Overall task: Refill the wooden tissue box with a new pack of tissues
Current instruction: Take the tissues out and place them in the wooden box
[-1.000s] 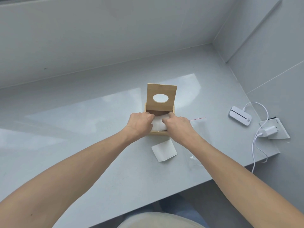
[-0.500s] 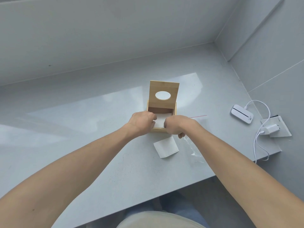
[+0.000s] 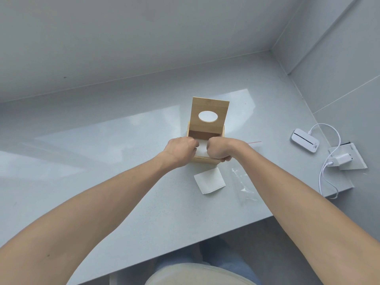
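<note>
The wooden tissue box point(image 3: 205, 160) stands mid-counter, its hinged lid point(image 3: 209, 108) raised upright, showing an oval hole. A white stack of tissues point(image 3: 202, 150) sits inside the box, mostly covered by my hands. My left hand point(image 3: 181, 150) curls over the stack's left edge with its fingertips tucked into the box. My right hand point(image 3: 219, 151) is closed in a fist on the stack's right side, at the box's front right corner. What its fingers pinch is hidden.
A loose white tissue sheet point(image 3: 209, 180) lies just in front of the box, with a clear plastic wrapper point(image 3: 243, 185) to its right. A thin red strip point(image 3: 255, 142) lies right of the box. At the far right are a white device point(image 3: 305, 140), a charger plug point(image 3: 341, 159) and its cable.
My right hand turned from lying flat on the tissues into a fist at the box's front right corner. The clear wrapper now shows on the counter. My left hand stayed put.
</note>
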